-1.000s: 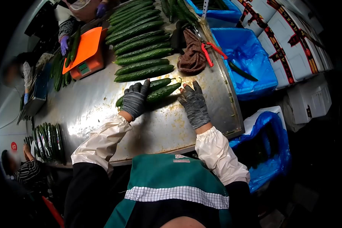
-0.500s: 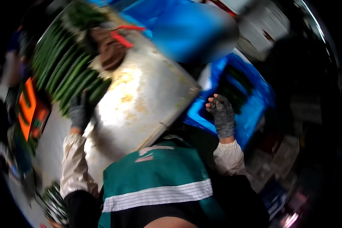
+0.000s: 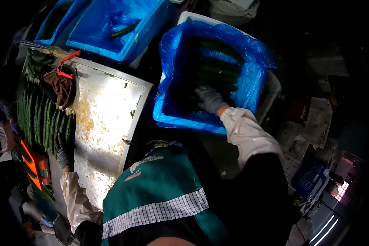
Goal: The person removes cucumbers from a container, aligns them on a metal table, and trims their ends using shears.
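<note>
My left hand (image 3: 63, 155), in a grey fingerless-tipped work glove, lies at the near end of a row of cucumbers (image 3: 41, 119) on the metal table. Its fingers are stretched out and touch or nearly touch the outermost cucumber. My right hand (image 3: 211, 100), gloved alike, reaches down into a crate lined with blue plastic (image 3: 252, 88). Dark cucumbers (image 3: 217, 74) lie side by side in that crate, just beyond the hand. Deep shadow hides the right fingertips, so their grip is unclear.
A brown cloth (image 3: 61, 88) and a red-handled tool (image 3: 65, 67) lie on the metal table (image 3: 104, 102). Behind it, another blue-lined crate (image 3: 94, 30) holds a cucumber. An orange container (image 3: 36, 164) stands at the left, near another person's arm (image 3: 6, 133). Crates (image 3: 309, 176) sit at the right.
My right hand has gone from above the crate's near edge down into it. My left hand stays by the cucumber row. The head view has turned toward the crate.
</note>
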Available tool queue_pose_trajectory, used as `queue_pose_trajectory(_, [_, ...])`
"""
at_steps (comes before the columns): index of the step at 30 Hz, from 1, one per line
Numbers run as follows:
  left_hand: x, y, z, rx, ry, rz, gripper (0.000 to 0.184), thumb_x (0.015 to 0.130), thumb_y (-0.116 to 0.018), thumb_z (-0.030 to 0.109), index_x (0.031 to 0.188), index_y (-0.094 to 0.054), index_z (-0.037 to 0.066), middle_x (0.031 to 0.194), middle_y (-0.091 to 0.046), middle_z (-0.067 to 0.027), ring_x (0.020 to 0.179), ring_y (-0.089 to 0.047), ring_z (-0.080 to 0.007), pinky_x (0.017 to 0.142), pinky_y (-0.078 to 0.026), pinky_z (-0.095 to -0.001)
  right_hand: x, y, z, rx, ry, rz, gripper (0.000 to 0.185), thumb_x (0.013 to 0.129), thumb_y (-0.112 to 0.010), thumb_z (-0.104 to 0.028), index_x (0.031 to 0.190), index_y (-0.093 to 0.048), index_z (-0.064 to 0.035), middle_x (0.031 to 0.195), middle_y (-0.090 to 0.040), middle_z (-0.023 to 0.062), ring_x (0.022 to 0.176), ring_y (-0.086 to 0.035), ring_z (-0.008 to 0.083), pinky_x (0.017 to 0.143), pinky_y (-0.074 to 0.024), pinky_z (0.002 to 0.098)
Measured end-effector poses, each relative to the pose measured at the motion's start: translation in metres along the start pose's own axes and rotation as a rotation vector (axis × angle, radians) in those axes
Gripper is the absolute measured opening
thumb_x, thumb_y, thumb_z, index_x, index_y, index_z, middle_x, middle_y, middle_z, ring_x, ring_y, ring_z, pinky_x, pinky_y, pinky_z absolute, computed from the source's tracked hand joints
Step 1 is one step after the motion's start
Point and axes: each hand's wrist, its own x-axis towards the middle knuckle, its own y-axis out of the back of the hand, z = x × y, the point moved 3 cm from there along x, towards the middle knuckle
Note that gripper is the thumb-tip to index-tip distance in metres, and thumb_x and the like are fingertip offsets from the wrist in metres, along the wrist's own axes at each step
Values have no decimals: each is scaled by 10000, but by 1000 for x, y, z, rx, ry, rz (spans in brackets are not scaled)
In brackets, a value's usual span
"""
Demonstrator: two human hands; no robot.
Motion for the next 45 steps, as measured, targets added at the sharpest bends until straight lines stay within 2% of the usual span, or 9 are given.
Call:
queue_pose_trajectory(9, [0, 50, 63, -7, 27, 92, 701, 736, -602, 155, 1321, -219, 101, 1317, -258, -208, 1198, -264, -367, 972, -266, -412, 44, -41, -34, -383, -23, -54, 249, 716, -497, -118, 926, -619, -64, 1095, -512, 157, 1007, -488, 313, 763, -419, 425])
queue_pose_trajectory(13, [4, 102, 190, -1004, -57, 113, 628, 719, -604, 22, 1268, -299, 24, 1249, -377, -186, 1130, -399, -291, 947, -318, -341, 36, -37, -21, 12, -52, -119, 356, 699, -509, -111, 1050, -537, -54, 1037, -525, 161, 913, -529, 314, 779, -425, 419])
queue_pose_trajectory(15, [-8, 116, 247, -553, -266, 233, 554, 700, -599, -32, 1210, -388, 14, 1173, -457, -169, 1082, -453, -258, 925, -347, -306, 25, -23, -17, 96, -14, -10, 352, 698, -514, -113, 1046, -532, -63, 1017, -527, 161, 880, -541, 310, 758, -439, 413])
queue_pose_trajectory(18, [-24, 128, 354, -1231, -353, -111, 349, 715, -572, -30, 1059, -516, -5, 1027, -556, -157, 941, -550, -248, 801, -438, -300, 5, 56, -12, 220, -58, 96, 300, 709, -511, -124, 1008, -517, -105, 943, -543, 155, 796, -562, 312, 692, -459, 413])
queue_pose_trajectory(22, [-7, 57, 460, -1142, -531, -516, 308, 772, -533, 46, 1079, -522, 35, 1075, -525, -188, 982, -523, -304, 815, -432, -350, 0, 66, 41, 464, -179, 571, 329, 723, -564, -142, 1024, -475, -45, 927, -550, 162, 782, -552, 337, 681, -452, 392])
queue_pose_trajectory(30, [62, 15, 559, -482, -277, -240, 583, 699, -537, 61, 1243, -329, 76, 1182, -418, -223, 1049, -458, -334, 868, -397, -393, -7, 81, 84, 1464, -420, 1041, 126, 810, -528, -48, 935, -513, -56, 766, -523, 25, 556, -512, 133, 535, -435, 262])
queue_pose_trajectory(35, [109, -83, 576, -699, -158, -286, 490, 718, -500, 55, 1194, -387, 90, 957, -529, -249, 872, -532, -386, 764, -434, -441, -16, 51, 114, 1896, -346, 1016, 175, 800, -532, -33, 970, -497, -6, 670, -539, 86, 573, -549, 193, 554, -481, 323])
queue_pose_trajectory(38, [127, -118, 582, -777, -168, -214, 374, 884, -315, 189, 1247, -346, 109, 1232, -396, -178, 1112, -397, -330, 949, -312, -374, -28, 47, 108, 2146, -450, 967, 153, 823, -521, -83, 958, -490, -18, 667, -520, 88, 577, -530, 233, 575, -463, 371])
queue_pose_trajectory(45, [119, -29, 565, -596, -450, -312, 416, 825, -448, 236, 1212, -382, 101, 1179, -445, -194, 1074, -424, -367, 901, -354, -411, -56, 51, 103, 2330, -591, 809, 145, 839, -492, -171, 948, -464, -81, 705, -500, 53, 645, -501, 216, 610, -419, 375])
